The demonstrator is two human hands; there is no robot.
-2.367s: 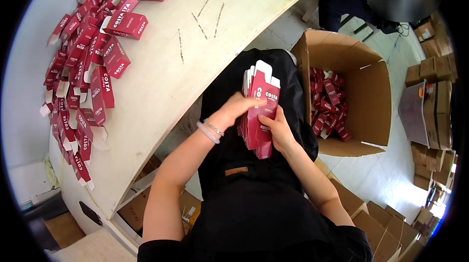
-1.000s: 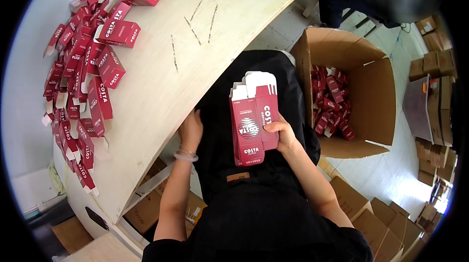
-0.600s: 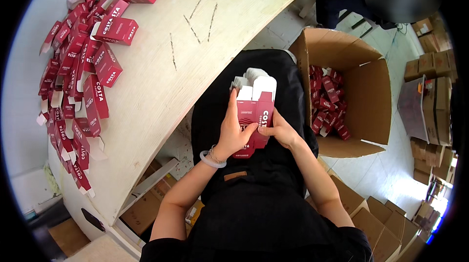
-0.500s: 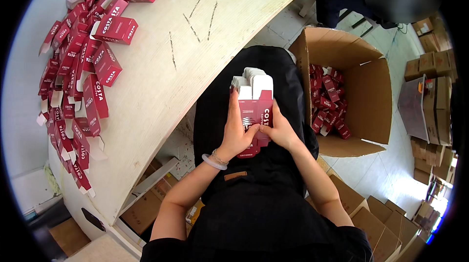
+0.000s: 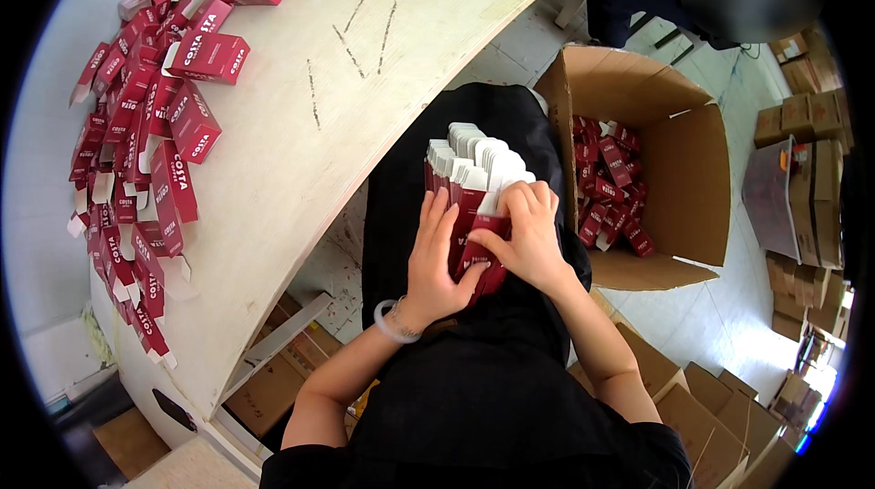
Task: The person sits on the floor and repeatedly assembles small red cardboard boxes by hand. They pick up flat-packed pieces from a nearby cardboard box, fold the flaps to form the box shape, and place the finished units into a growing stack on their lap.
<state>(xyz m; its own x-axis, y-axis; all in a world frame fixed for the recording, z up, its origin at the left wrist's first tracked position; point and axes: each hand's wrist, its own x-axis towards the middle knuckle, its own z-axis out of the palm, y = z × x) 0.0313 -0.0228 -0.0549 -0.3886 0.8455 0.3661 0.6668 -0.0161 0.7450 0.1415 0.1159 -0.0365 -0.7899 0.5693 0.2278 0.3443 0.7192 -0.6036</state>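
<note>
Along the far edge of the worktable (image 5: 273,143), red folding cartons (image 5: 146,124) are heaped loosely; by a jolt, the outermost might be tipped off. In the open corrugated box (image 5: 684,188) at the right, more red cartons (image 5: 612,181) are piled. Between table and box, a stack of flattened red cartons (image 5: 467,226) is held over the black-clad lap (image 5: 401,179) — its top is fanned unevenly, so the blanks could be splayed and spilled if pressure were eased. The left side is steadied by the left hand (image 5: 433,257), half open with fingers extended; the front is gripped by the right hand (image 5: 529,238), curled between thumb and fingers. Smallest of all, the white flaps (image 5: 497,161) could be creased — too hard a pinch would suffice.
</note>
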